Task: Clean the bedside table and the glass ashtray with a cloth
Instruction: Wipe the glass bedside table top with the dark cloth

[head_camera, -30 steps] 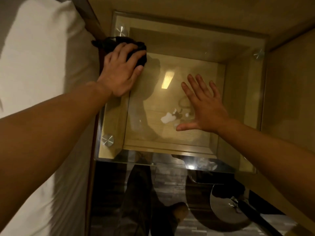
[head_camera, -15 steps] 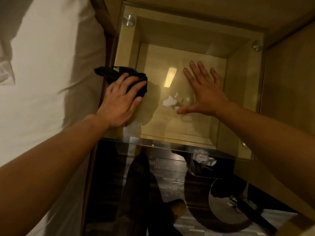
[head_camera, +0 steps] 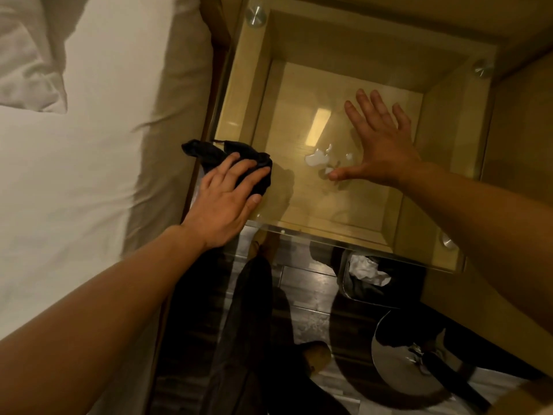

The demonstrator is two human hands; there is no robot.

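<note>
Fingers [head_camera: 247, 171] of the left hand [head_camera: 223, 205] lie straight, pressing the cloth [head_camera: 215, 152] at the left edge of the table [head_camera: 238, 94], the right hand [head_camera: 383, 151] flat on its top with fingers spread wide; a bin [head_camera: 348, 290] below holds crumpled paper [head_camera: 366, 269]

glossy glass top [head_camera: 335, 235] on matt wood bedside table [head_camera: 239, 94]; soft black cloth [head_camera: 221, 154].

Single head view, steeply downward, close above glass bedside table [head_camera: 239, 94].
</note>
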